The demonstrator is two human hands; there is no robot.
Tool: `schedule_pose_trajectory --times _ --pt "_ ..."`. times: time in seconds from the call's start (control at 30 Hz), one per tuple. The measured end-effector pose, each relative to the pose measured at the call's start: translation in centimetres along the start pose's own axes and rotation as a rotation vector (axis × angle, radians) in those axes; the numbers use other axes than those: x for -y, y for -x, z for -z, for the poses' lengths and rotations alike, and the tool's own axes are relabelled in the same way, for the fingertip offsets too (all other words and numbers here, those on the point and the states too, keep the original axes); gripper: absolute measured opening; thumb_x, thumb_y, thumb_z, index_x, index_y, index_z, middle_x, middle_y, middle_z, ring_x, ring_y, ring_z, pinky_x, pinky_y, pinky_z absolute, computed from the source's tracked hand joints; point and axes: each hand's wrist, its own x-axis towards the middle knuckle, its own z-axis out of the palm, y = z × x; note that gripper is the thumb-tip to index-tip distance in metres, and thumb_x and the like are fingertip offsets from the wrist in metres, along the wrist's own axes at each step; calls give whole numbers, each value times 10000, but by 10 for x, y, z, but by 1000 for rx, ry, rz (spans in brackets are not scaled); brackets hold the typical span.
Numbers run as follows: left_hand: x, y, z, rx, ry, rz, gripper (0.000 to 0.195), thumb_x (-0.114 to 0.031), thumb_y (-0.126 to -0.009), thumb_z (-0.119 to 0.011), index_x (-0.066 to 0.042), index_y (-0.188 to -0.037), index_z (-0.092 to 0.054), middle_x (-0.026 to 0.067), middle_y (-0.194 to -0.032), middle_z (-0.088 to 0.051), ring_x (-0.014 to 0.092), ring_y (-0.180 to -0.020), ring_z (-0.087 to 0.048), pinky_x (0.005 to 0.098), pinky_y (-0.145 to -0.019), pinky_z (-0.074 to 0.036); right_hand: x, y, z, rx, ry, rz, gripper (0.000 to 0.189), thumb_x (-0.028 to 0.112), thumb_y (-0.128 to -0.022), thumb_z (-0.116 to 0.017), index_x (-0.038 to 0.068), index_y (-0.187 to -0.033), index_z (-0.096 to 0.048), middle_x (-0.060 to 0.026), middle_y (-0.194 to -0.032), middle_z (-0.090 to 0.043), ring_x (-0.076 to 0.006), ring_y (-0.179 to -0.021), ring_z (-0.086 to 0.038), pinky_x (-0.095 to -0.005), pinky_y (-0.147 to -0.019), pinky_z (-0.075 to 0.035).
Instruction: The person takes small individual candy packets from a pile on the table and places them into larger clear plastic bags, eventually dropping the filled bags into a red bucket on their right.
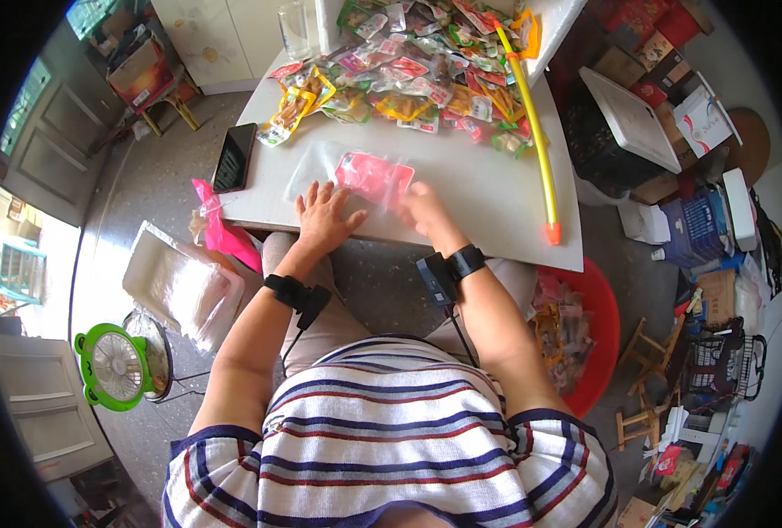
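On the white table (496, 224) before me lies a clear plastic bag (313, 165), and over its right part a pink-and-clear food packet (374, 177). My left hand (325, 214) rests palm down with fingers spread at the bag's near edge, holding nothing that shows. At the packet's right end is my right hand (424, 210), fingers bent and slightly blurred; whether it pinches the packet cannot be told. Beyond them a heap of sealed snack packets (404, 72) spills from a white foam box (558, 39).
A yellow tube with orange ends (535, 132) lies along the table's right side. A smartphone (234, 157) and a drinking glass (293, 30) stand at left. Pink plastic (229, 234) hangs off the left edge. A red basin (602, 330) of packets is at lower right, a green fan (112, 366) at lower left.
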Motion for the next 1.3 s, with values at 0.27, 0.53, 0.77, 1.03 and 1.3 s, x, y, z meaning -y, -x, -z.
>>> schedule_pose_trajectory --times 0.27,0.53,0.77,1.03,1.3 --pt "-44 -12 -9 -84 162 -171 485 -357 -671 -615 -94 -1060 -497 140 -1148 -439 330 -1110 -354 418 -929 -282 10 3 -9 -37 -67 28 105 37 -746 -494 12 -847 -511 -90 -720 -562 -148 -587 -527 -283 -497 -429" --pt "-45 -8 -19 -278 159 -278 217 -171 -644 -589 -47 -816 -545 118 -948 -526 298 -961 -460 381 -840 -367 -10 -21 0 -45 73 130 96 24 -719 -489 3 -797 -542 -85 -685 -564 -146 -543 -530 -271 -456 -409" --pt "-34 -15 -28 -225 316 -307 134 -110 -668 -512 -51 -786 -537 103 -888 -537 295 -953 -461 380 -819 -372 -11 -21 -14 11 102 175 122 52 -733 -462 7 -803 -550 -60 -678 -548 -121 -557 -500 -265 -462 -388" --pt "-29 -8 -32 -247 28 -300 239 -203 -678 -539 -63 -872 -536 113 -1029 -501 312 -1070 -396 440 -904 -276 1 -33 15 9 44 203 146 93 -766 -462 29 -884 -519 -50 -720 -538 -139 -626 -530 -260 -496 -425" --pt "-32 -5 -34 -255 95 -304 384 -277 -626 -596 -72 -941 -519 116 -1088 -477 308 -1103 -366 446 -911 -255 14 -95 120 -198 -392 205 304 30 -740 -503 70 -1019 -389 -108 -841 -479 -264 -718 -540 -355 -547 -468"
